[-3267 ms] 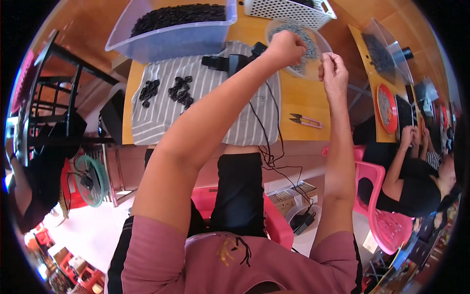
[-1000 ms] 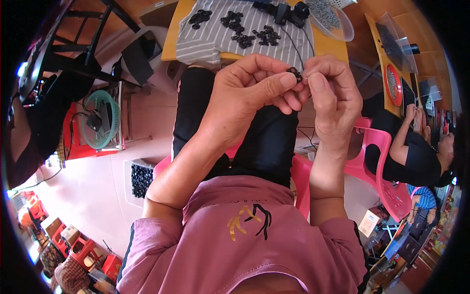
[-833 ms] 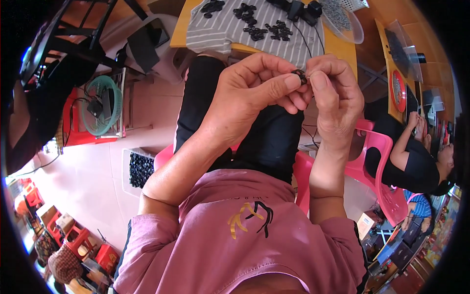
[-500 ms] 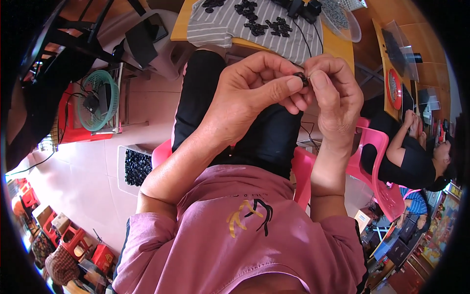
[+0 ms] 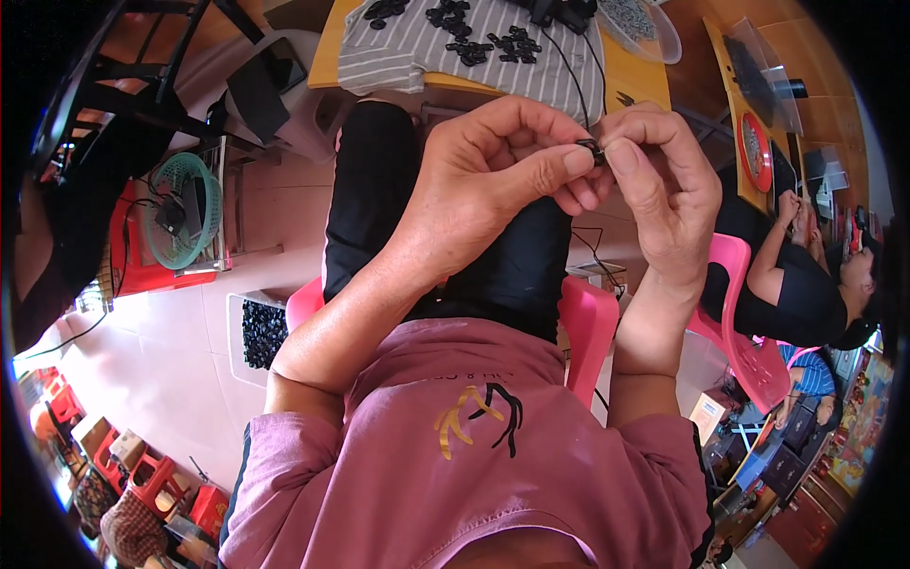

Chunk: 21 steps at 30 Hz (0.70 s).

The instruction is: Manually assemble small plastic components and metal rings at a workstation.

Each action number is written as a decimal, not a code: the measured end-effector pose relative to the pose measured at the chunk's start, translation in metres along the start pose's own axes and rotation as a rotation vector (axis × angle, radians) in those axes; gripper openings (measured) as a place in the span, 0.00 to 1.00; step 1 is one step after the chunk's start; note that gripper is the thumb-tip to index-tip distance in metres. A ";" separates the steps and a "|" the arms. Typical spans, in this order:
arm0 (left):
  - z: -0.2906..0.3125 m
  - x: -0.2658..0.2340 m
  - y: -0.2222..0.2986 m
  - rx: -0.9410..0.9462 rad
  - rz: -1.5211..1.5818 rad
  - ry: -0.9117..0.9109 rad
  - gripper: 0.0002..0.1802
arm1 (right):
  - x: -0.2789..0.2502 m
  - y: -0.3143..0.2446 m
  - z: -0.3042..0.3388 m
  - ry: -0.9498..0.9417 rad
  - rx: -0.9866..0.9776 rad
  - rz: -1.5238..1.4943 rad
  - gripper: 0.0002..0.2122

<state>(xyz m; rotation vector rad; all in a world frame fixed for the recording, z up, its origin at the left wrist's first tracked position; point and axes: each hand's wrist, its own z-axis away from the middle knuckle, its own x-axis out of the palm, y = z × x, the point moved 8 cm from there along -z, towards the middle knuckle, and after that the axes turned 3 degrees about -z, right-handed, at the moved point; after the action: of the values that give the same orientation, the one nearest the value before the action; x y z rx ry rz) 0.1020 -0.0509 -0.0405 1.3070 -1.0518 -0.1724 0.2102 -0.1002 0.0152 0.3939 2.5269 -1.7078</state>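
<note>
Above my lap, both hands meet in front of the table. My left hand (image 5: 474, 175) is closed, pinching a small black part (image 5: 596, 152) between thumb and fingertips. Close against that part, my right hand (image 5: 668, 185) has its thumb and forefinger pressed together. Whatever sits between those right fingertips is too small or hidden to name. Beyond the hands, a grey striped cloth (image 5: 384, 64) covers part of the wooden table (image 5: 325, 62). Several clusters of small black pieces (image 5: 515, 45) lie on it.
A black device with cords (image 5: 569, 11) and a clear bowl of small metallic pieces (image 5: 664, 43) stand on the table. At left are a green basket (image 5: 210, 213) and a floor tray of black pieces (image 5: 265, 332). A co-worker (image 5: 796, 284) sits at right beside a pink chair (image 5: 735, 327).
The view has shifted slightly, so the table sits a little further left and up. My right hand has moved a little to the right; the left still pinches the black part.
</note>
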 end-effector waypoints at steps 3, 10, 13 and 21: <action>-0.005 0.004 -0.002 0.030 0.037 -0.020 0.09 | -0.007 0.003 0.001 -0.024 0.015 -0.049 0.04; -0.014 0.011 -0.010 0.010 0.060 -0.028 0.08 | -0.019 0.005 0.005 0.034 0.032 -0.044 0.04; -0.016 0.013 -0.012 0.011 0.045 -0.031 0.08 | -0.023 0.009 0.006 0.053 0.043 -0.013 0.04; -0.021 0.012 -0.018 0.002 0.056 -0.028 0.08 | -0.026 0.009 0.006 0.084 -0.014 0.050 0.03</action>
<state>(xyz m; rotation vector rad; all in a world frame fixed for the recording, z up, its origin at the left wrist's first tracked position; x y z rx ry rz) 0.1311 -0.0495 -0.0469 1.2790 -1.1111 -0.1474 0.2372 -0.1074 0.0100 0.5346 2.5609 -1.6902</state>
